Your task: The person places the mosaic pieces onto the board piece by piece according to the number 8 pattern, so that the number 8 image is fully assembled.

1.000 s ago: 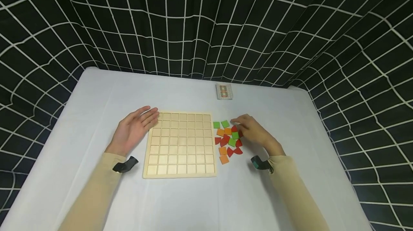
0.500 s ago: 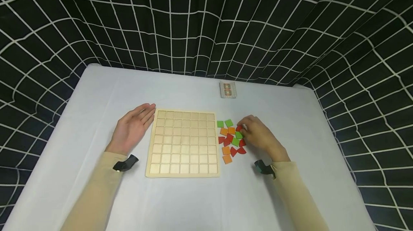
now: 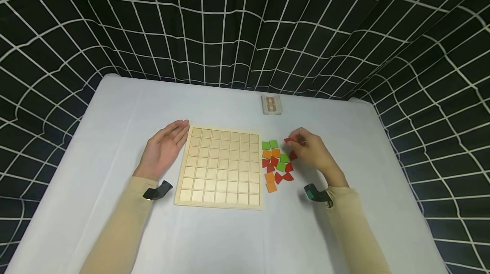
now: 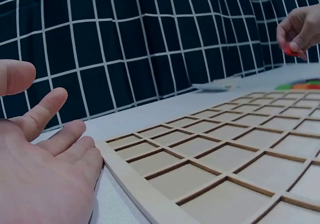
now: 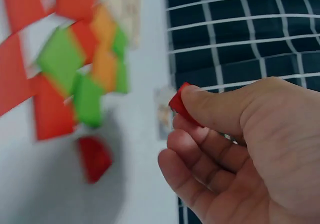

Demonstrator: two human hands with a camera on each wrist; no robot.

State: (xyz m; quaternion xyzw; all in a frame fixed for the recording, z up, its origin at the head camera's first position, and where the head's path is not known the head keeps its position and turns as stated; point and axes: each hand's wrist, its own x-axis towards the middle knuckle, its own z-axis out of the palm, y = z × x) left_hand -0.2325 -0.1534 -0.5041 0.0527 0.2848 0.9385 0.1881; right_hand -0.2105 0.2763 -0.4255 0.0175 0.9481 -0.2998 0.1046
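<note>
A: What has the right hand (image 3: 311, 148) got?
B: Its thumb and forefinger pinch a red piece (image 5: 178, 103) above the worktop (image 3: 222, 240), right of centre and nearer the far edge than the near one.
A: Which way does the piece point?
B: From the head it shows as a narrow sliver, long axis roughly left to right, jutting toward the left edge. Fingers cover the rest, so I can't make out its full outline.
A: And around it?
B: Loose pieces (image 3: 274, 161), green and orange squares and red rounded wedges, several touching, lie between that hand and the gridded wooden board (image 3: 221, 166). The right wrist view blurs them.
A: The left hand (image 3: 160, 150)?
B: Relaxed, palm turned toward the board, just beside its left side; I can't tell whether they touch.
A: Anything to read?
B: A small card stack (image 3: 272, 104) near the far edge carries an orange print, too small to make out. The worktop's near edge is cut off, as are both sleeves (image 3: 116, 227).
</note>
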